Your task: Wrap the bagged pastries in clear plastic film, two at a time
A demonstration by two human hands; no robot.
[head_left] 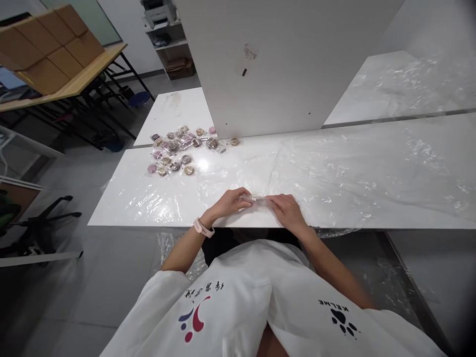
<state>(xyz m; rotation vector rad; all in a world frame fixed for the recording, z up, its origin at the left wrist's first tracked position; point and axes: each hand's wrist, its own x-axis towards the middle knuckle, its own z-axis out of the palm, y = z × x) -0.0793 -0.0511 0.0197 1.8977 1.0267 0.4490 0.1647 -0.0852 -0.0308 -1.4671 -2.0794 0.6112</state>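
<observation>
Just above the front edge of the white table, my left hand and my right hand face each other. Between them stretches a small clear plastic wrapper, pinched by the fingers at each end. Whether anything lies inside the wrapper is too small to tell. Several small round items in clear wrappers, brown, tan and pink, are spread over the table to the left and beyond my hands.
Clear plastic sheeting covers much of the table. A tall white panel rises behind it. Cardboard boxes stand on a wooden table at far left. An office chair base and a blue stool are on the floor.
</observation>
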